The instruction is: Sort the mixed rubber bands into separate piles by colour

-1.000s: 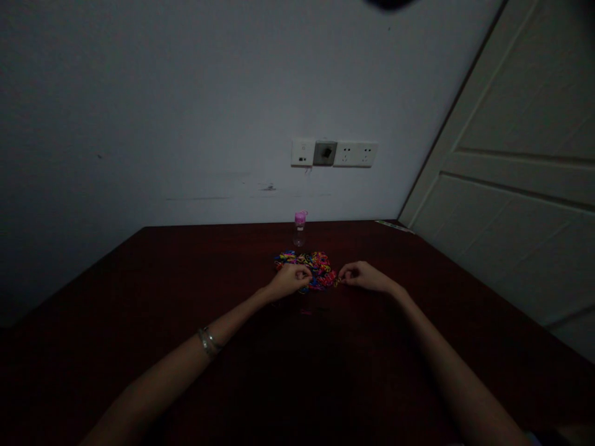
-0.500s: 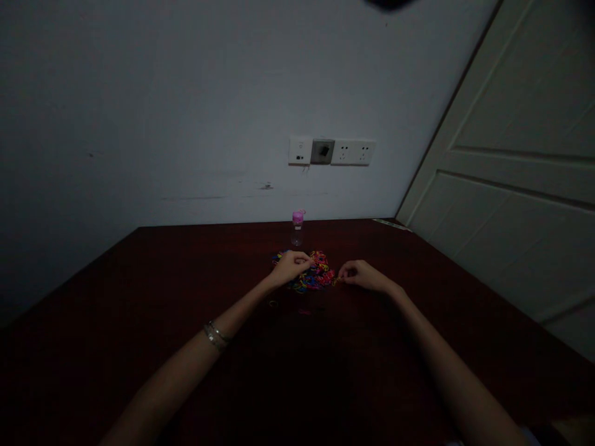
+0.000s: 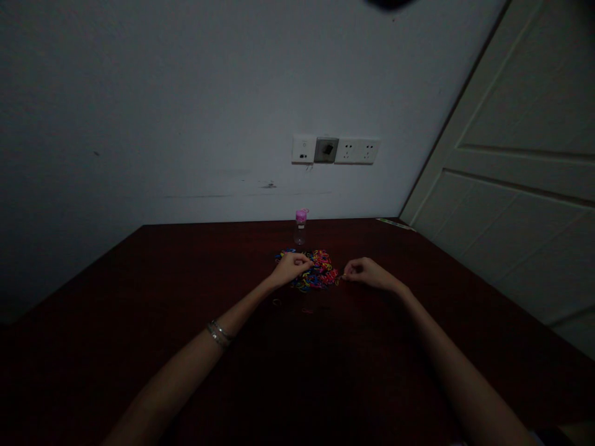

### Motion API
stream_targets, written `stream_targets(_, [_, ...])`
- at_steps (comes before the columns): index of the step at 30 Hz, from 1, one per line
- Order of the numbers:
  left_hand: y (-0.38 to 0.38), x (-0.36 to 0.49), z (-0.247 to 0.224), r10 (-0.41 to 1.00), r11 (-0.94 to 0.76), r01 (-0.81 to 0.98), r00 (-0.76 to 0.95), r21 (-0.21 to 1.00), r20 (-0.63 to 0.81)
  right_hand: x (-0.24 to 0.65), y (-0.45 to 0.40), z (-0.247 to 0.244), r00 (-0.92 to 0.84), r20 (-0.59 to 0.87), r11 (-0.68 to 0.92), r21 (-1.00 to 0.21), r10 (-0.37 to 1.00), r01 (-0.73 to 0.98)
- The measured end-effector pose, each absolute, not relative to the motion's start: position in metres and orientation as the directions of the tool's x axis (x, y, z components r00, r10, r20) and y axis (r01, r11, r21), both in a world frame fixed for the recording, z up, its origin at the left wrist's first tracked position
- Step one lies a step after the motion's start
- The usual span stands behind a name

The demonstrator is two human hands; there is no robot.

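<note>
Many colorful bands (image 3: 321, 277), under left grip (image 3: 289, 268), beside right grip (image 3: 366, 273)

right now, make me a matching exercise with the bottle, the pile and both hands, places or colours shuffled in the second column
Things
1. bottle
2. pile
3. left hand
4. right hand

Places and colours
A. on the door side of the pile
B. many-coloured
C. blocks part of the pile from view
D. pink-topped, beyond the pile

Pairs: 1-D, 2-B, 3-C, 4-A
</note>
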State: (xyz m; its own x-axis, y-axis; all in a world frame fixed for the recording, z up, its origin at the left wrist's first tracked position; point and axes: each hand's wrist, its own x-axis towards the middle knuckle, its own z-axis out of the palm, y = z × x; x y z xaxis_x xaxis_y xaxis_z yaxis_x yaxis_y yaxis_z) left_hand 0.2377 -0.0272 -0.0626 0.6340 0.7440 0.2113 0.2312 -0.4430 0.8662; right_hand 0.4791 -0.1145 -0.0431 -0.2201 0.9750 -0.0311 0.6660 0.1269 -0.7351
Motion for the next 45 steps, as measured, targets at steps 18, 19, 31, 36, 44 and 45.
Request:
stream_targets(18, [-0.059, 0.249, -0.046, 0.641, -0.491, 0.248, 0.752, 0.835, 0.153, 0.441, -0.119, -0.036, -0.229, -0.009, 0.098, -0.887, 0.973, 0.452])
stream_targets(19, [-0.061, 0.251, -0.048, 0.638, -0.491, 0.264, 0.757, 0.83, 0.137, 0.438, -0.12, -0.036, -0.238, -0.01, 0.096, -0.897, 0.971, 0.431])
stream_targets(31, [-0.058, 0.251, -0.053, 0.638, -0.464, 0.248, 0.76, 0.85, 0.127, 0.436, -0.122, -0.031, -0.243, 0.034, 0.146, -0.874, 0.97, 0.463])
stream_targets(36, [-0.06, 0.251, -0.05, 0.662, -0.495, 0.273, 0.734, 0.825, 0.155, 0.436, -0.122, -0.032, -0.242, 0.033, 0.145, -0.874, 0.97, 0.463])
stream_targets(44, [-0.063, 0.247, -0.046, 0.63, -0.504, 0.295, 0.768, 0.811, 0.112, 0.433, -0.123, -0.028, -0.267, 0.047, 0.175, -0.859, 0.963, 0.482])
stream_targets(45, [-0.062, 0.244, -0.045, 0.63, -0.52, 0.305, 0.768, 0.798, 0.117, 0.432, -0.123, -0.028, -0.259, 0.043, 0.168, -0.859, 0.965, 0.484])
